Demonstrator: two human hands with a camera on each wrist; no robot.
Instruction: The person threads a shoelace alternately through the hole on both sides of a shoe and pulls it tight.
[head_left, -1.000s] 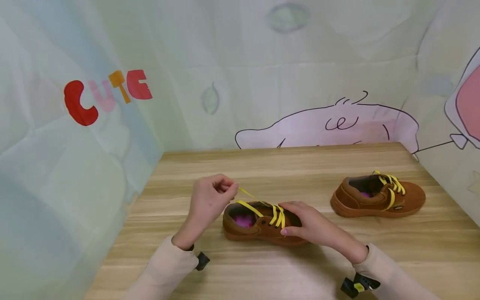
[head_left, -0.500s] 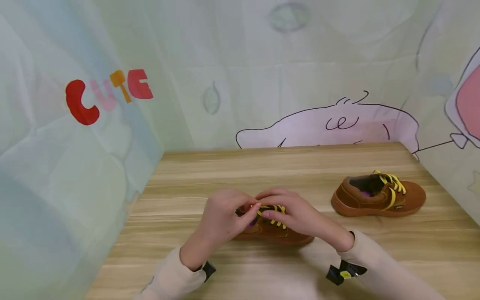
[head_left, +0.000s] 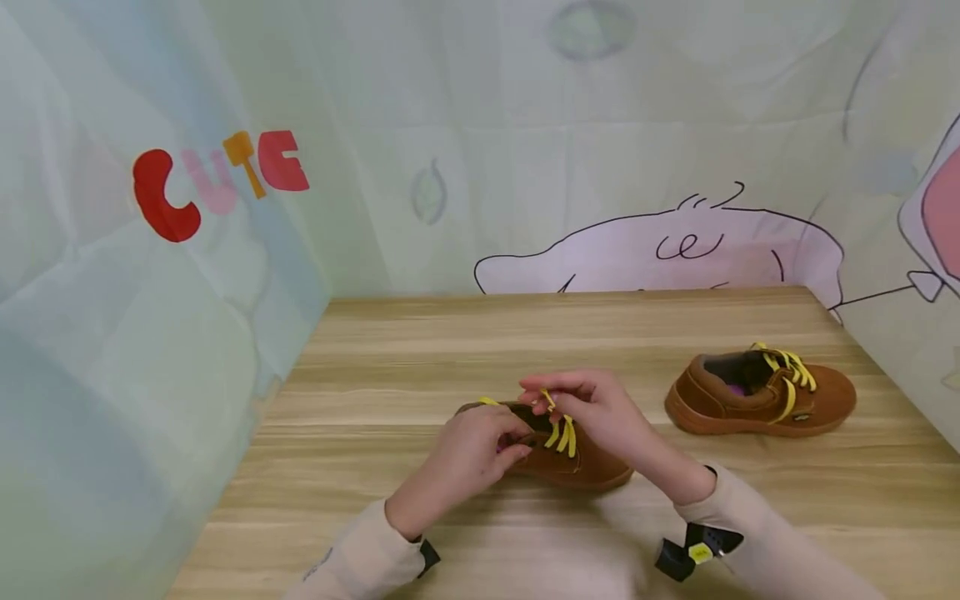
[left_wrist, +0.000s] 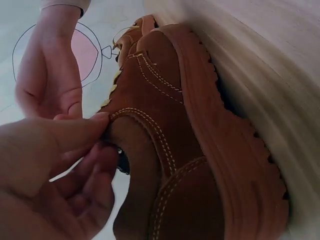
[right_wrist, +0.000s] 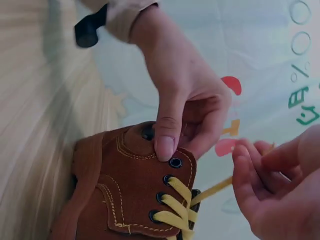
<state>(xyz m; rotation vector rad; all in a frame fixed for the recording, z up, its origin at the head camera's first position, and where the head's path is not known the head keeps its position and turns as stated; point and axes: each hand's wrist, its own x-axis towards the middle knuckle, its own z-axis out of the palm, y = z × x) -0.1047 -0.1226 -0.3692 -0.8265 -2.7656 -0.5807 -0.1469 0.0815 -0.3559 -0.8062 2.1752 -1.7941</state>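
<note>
A brown lace-up shoe sits on the table, toe to the right, with yellow laces through its eyelets. My left hand pinches the edge of its near eyelet flap, thumb outside and fingers tucked behind. In the right wrist view, that thumb presses beside the top eyelet, which has no lace in it. Over the tongue, my right hand pinches a yellow shoelace, which runs taut from the laced rows to its fingertips. Another stretch of yellow lace shows behind the left hand at the collar.
The matching brown shoe stands farther right, toe to the right, laced in yellow. Printed cloth walls rise behind and to the left of the wooden table. Each wrist carries a small black camera.
My left hand came from the raised lace end left of the shoe to the eyelet flap. My right hand left the shoe's front, met the left over the tongue, and now holds the lace up.
</note>
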